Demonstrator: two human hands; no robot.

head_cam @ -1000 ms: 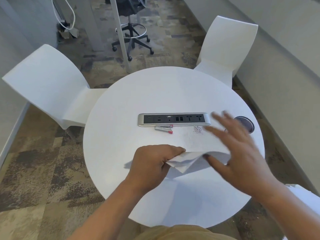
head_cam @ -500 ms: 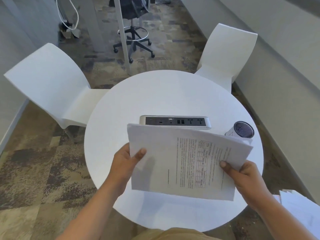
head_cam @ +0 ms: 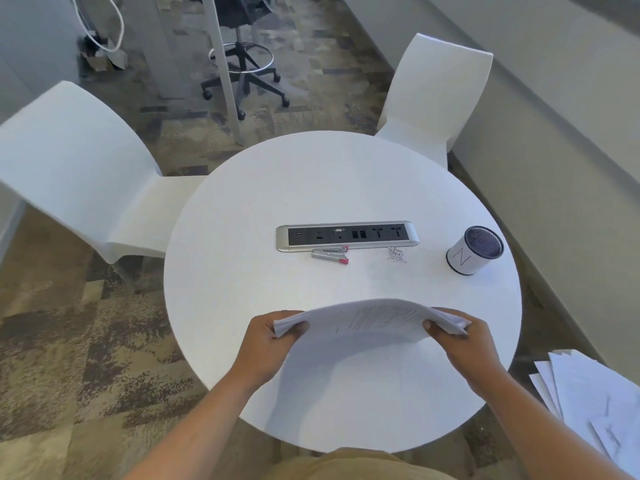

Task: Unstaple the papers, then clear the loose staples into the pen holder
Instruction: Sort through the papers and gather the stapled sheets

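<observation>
The papers (head_cam: 374,318) are now lowered flat over the near table (head_cam: 242,237).
Left hand (head_cam: 268,344) and right hand (head_cam: 467,344) fingers pinch their ends.

A socket strip (head_cam: 347,236) is set into the middle of the table (head_cam: 242,237), with a staple remover (head_cam: 329,255) just below it, staples (head_cam: 397,254) below its right end, and a pen holder (head_cam: 474,250) further right. Papers (head_cam: 374,318) are held over the table's lower part, between the left hand (head_cam: 273,344) and the right hand (head_cam: 464,344). Sheets (head_cam: 588,393) are spread at lower right, off the table.
</observation>
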